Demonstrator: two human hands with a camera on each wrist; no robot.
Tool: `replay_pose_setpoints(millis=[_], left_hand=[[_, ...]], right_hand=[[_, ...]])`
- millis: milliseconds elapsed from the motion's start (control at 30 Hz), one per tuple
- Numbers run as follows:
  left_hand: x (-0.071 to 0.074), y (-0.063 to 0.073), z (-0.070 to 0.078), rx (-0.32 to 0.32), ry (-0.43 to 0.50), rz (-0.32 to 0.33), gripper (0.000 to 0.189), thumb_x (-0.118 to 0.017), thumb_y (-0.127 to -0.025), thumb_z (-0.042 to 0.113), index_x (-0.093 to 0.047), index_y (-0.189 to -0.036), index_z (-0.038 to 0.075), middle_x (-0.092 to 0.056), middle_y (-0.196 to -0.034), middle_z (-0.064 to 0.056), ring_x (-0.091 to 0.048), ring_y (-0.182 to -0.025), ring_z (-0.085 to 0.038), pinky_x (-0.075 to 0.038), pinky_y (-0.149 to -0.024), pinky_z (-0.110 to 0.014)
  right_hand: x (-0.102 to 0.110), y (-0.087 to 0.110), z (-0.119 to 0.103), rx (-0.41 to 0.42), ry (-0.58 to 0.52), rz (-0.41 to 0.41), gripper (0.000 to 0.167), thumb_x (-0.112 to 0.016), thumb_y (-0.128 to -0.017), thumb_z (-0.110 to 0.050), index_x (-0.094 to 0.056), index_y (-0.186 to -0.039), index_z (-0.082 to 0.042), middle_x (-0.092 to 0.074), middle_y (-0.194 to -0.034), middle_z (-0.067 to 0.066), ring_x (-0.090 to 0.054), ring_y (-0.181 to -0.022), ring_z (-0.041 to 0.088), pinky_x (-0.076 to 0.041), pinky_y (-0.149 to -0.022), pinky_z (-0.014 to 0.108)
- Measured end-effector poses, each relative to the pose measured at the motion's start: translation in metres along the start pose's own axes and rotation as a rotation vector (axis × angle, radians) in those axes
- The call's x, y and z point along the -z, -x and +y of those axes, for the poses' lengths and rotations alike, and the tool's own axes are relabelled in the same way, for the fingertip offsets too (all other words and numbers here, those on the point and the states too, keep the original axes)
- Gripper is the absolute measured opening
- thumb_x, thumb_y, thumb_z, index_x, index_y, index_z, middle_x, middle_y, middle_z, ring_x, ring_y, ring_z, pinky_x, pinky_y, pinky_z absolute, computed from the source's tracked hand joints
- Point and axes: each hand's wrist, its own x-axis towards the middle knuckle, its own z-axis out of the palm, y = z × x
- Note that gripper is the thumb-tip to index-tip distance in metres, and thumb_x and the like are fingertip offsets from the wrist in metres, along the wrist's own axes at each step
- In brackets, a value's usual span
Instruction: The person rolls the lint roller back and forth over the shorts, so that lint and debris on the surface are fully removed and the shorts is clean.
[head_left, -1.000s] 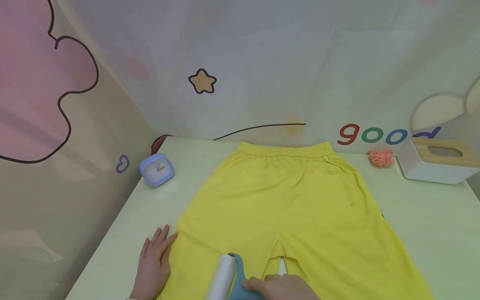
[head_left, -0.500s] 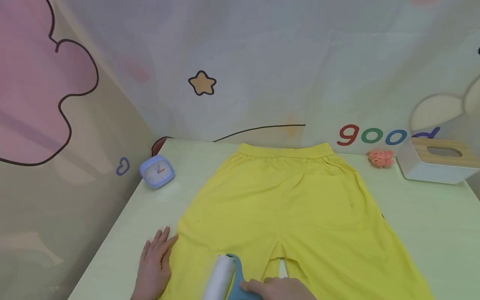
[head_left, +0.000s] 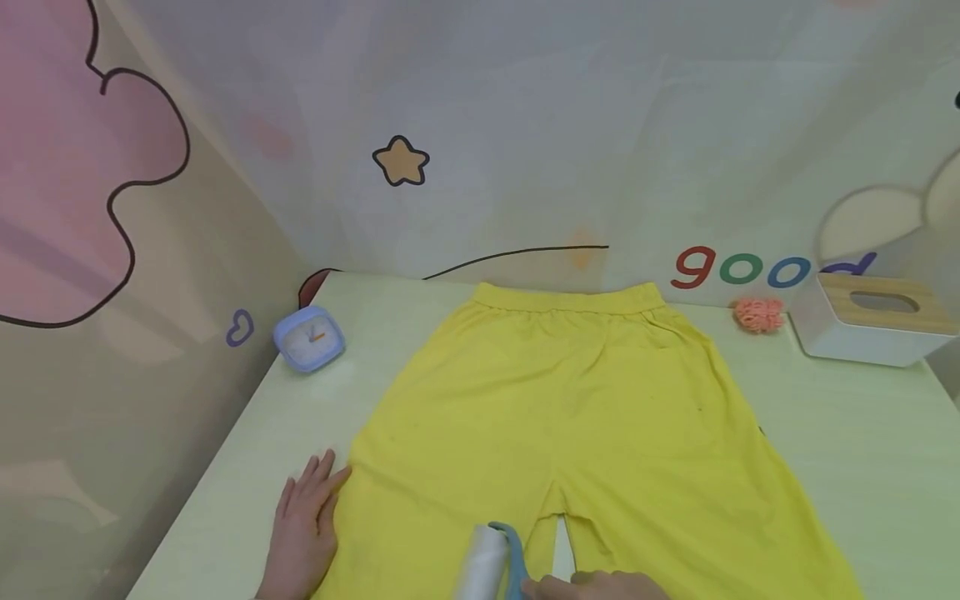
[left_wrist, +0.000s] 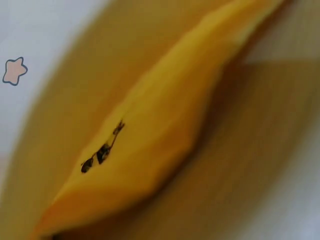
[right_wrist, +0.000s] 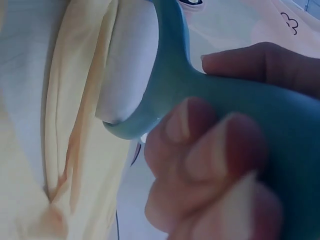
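Note:
Yellow shorts lie spread on the pale green table, waistband toward the wall. My left hand rests flat at their left edge, fingers straight, thumb touching the cloth. In the left wrist view only blurred yellow cloth with a small dark print shows, and no hand. My right hand grips a lint roller by its blue-green handle, fingers curled round it. The white roll lies over the left leg, near the crotch. In the right wrist view the white roll is right at the folded cloth.
At the back left of the table stands a blue clock. A pink fuzzy bundle and a white tissue box with a wooden lid sit at the back right. A printed wall sheet closes off the back.
The lint roller and my right hand first shift slightly left, then move right and a little nearer to me. My left hand stays at the shorts' edge.

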Motion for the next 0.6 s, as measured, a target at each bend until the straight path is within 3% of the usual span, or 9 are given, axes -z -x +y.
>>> replay_pose_setpoints(millis=[67, 300, 367, 533, 600], left_hand=[[-0.001, 0.000, -0.001, 0.006, 0.003, -0.006, 0.036, -0.052, -0.094, -0.007, -0.064, -0.126, 0.005, -0.046, -0.144, -0.020, -0.035, -0.136, -0.043, -0.016, -0.112, -0.059], [-0.006, 0.000, -0.003, 0.027, 0.010, -0.027, 0.036, -0.052, -0.095, -0.005, -0.063, -0.127, 0.006, -0.045, -0.146, -0.018, -0.034, -0.137, -0.042, -0.015, -0.113, -0.058], [-0.006, 0.000, -0.004, 0.027, 0.004, -0.023, 0.036, -0.053, -0.095, -0.004, -0.063, -0.127, 0.007, -0.045, -0.146, -0.017, -0.034, -0.137, -0.041, -0.015, -0.113, -0.058], [-0.008, 0.001, -0.006, -0.008, -0.007, 0.019, 0.036, -0.054, -0.094, -0.005, -0.064, -0.126, 0.007, -0.047, -0.145, -0.017, -0.037, -0.136, -0.041, -0.015, -0.115, -0.055], [-0.010, 0.001, -0.006, -0.016, 0.000, 0.021, 0.036, -0.054, -0.094, -0.006, -0.064, -0.127, 0.006, -0.047, -0.145, -0.017, -0.037, -0.136, -0.041, -0.014, -0.115, -0.055]], right_hand=[[0.000, -0.008, -0.005, -0.056, -0.023, -0.010, 0.035, -0.061, -0.091, -0.040, -0.065, -0.124, -0.029, -0.057, -0.072, -0.011, -0.051, -0.064, -0.002, -0.041, -0.050, 0.023], [0.004, -0.036, -0.022, 0.017, 0.007, 0.039, 0.044, -0.061, -0.088, -0.054, -0.064, -0.125, -0.029, -0.060, -0.076, -0.013, -0.051, -0.066, -0.003, -0.042, -0.051, 0.023], [0.002, -0.042, -0.025, 0.042, 0.048, 0.087, 0.049, -0.062, -0.086, -0.058, -0.062, -0.126, -0.030, -0.060, -0.075, -0.012, -0.051, -0.064, -0.002, -0.041, -0.049, 0.023], [-0.004, -0.051, -0.031, 0.055, 0.082, 0.193, 0.041, -0.064, -0.089, -0.050, -0.063, -0.125, -0.032, -0.058, -0.070, -0.012, -0.050, -0.060, -0.001, -0.037, -0.045, 0.021], [-0.003, -0.048, -0.029, 0.034, 0.068, 0.175, 0.040, -0.063, -0.089, -0.050, -0.063, -0.126, -0.033, -0.057, -0.070, -0.014, -0.050, -0.060, -0.002, -0.038, -0.046, 0.021]])
